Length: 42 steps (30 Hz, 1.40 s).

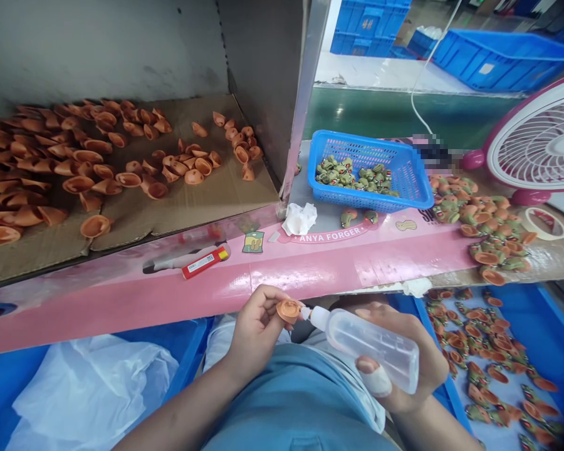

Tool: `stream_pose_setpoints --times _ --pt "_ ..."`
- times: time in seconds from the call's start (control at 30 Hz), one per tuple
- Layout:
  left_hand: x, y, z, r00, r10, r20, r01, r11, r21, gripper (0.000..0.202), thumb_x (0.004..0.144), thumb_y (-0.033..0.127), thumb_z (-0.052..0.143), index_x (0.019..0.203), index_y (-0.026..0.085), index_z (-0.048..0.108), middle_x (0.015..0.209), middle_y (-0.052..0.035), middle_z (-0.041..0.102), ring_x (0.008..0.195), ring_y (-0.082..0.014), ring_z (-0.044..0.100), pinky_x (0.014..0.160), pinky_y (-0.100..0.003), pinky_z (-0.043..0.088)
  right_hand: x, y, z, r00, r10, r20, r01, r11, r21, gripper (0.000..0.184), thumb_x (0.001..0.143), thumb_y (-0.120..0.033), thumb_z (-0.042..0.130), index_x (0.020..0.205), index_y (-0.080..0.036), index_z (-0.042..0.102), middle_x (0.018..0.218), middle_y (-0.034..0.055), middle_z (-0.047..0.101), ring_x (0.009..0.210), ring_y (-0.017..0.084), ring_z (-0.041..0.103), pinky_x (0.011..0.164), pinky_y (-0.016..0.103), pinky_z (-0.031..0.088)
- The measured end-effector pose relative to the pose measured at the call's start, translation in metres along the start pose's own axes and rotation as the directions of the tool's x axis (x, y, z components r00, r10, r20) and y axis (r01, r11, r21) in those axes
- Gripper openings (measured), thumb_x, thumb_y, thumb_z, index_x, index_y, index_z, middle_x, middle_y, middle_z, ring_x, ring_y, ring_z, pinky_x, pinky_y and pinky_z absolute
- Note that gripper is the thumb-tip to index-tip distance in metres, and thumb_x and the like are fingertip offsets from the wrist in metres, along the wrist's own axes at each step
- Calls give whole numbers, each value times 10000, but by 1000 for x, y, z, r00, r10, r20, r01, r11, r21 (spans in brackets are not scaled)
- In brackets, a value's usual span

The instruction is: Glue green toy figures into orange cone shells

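Observation:
Between the thumb and fingers of my left hand [259, 326] is a small orange cup-shaped piece [288, 309], its hollow facing up. My right hand [408, 341] wraps around a clear squeeze bottle [373, 344], tilted so that its narrow tip points left. That tip meets, or nearly meets, the right side of the orange piece; I cannot tell which. The bottle looks mostly see-through, and a white wrap covers my right thumb. Both hands are above my lap, in front of the pink table edge [301, 275].
Many orange pieces [94, 156] lie on cardboard at left. A blue basket [371, 203] holds small green figures. Joined green-and-orange pieces [491, 225] sit beside a fan [545, 138], with more in a blue crate [557, 319]. A red box [205, 262] and crumpled tissue [299, 219] lie ahead.

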<state>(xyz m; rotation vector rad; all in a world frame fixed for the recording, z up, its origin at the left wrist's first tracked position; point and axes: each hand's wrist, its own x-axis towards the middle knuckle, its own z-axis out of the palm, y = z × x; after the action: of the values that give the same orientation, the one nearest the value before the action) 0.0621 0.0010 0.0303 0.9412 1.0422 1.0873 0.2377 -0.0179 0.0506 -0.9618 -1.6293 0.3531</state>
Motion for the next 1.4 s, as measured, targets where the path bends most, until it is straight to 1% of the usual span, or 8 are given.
stream_pose_setpoints --times 0.07,0.17,0.37,0.6,0.73,1.1,1.27,1.4 --pt "0 -1 0 1000 -2 1 2 1000 20 49 785 174 533 775 172 486 723 -1 649 553 -74 535 522 -179 462 1 -1 0 1000 6 2 -6 1000 4 383 688 -207 622 1044 -98 534 848 58 582 733 200 570 659 331 456" --pt "0 -1 0 1000 -5 3 5 999 35 62 777 193 550 776 173 491 718 -1 646 551 -77 531 526 -185 459 3 -2 2 1000 16 19 -16 999 29 394 683 -193 621 1054 -103 523 829 57 577 715 198 563 585 319 452" --pt "-1 -2 -1 1000 -15 2 15 999 31 61 782 199 540 791 177 484 769 -18 642 618 -109 562 541 -210 460 4 -2 4 999 11 43 -14 998 58 374 679 -178 606 1036 -94 534 783 65 566 638 193 545 489 317 433" --pt "-1 -1 -1 1000 2 1 -2 1000 19 41 791 170 520 790 178 480 759 -6 640 581 -82 547 528 -189 461 1 2 0 1000 5 3 -5 1000 17 393 665 -179 625 1038 -89 539 831 62 584 726 209 566 605 333 462" --pt "-1 -1 -1 1000 -6 -12 6 1000 10 58 782 140 523 800 176 481 777 -12 645 598 -86 555 534 -189 467 -2 2 -1 999 34 14 -34 999 20 419 663 -176 632 1062 -106 523 847 65 595 697 211 573 616 360 476" --pt "0 -1 -3 999 26 -46 -25 999 25 59 771 145 531 796 174 486 772 -25 654 578 -98 561 539 -211 471 1 -1 0 999 34 25 -34 999 -14 349 667 -192 617 996 -100 542 787 67 584 644 199 565 583 355 471" --pt "0 -2 -4 999 20 -49 -17 998 54 50 780 175 531 795 172 484 793 -32 655 607 -103 565 556 -215 471 6 -5 2 998 22 50 -22 1000 9 308 678 -189 603 966 -101 538 743 55 565 584 168 543 450 283 420" --pt "-1 -3 -4 999 20 -34 -18 998 59 56 790 198 529 801 169 483 806 -40 651 627 -106 567 562 -217 469 7 -6 6 999 16 43 -18 999 30 316 683 -186 608 976 -95 533 748 64 566 591 177 544 462 296 428"
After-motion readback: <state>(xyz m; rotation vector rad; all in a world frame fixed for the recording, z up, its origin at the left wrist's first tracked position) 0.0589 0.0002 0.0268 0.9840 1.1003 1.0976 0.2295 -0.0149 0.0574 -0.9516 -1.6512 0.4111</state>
